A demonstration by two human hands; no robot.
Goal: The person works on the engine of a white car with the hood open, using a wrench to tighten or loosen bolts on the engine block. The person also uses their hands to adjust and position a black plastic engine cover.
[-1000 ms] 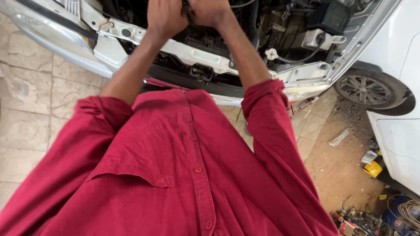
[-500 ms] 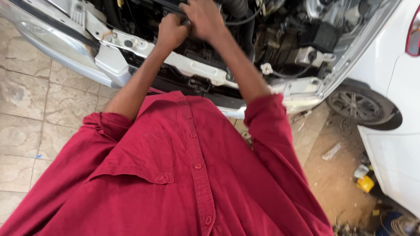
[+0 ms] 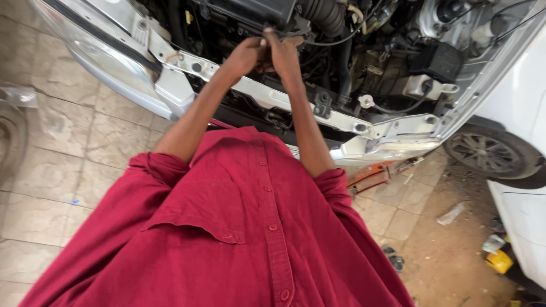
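Left hand: curled around a small dark part at the edge of the black engine cover; what exactly it grips cannot be told.
Right hand: fingers pinched on the same spot, touching the left hand.
Thin cable: runs right from the hands toward the ribbed hose.
Risk: a hard tug could likely strain the cable or snap a clip.
Risk: forearms rest near the bare metal crossbar; a slip could scrape them.
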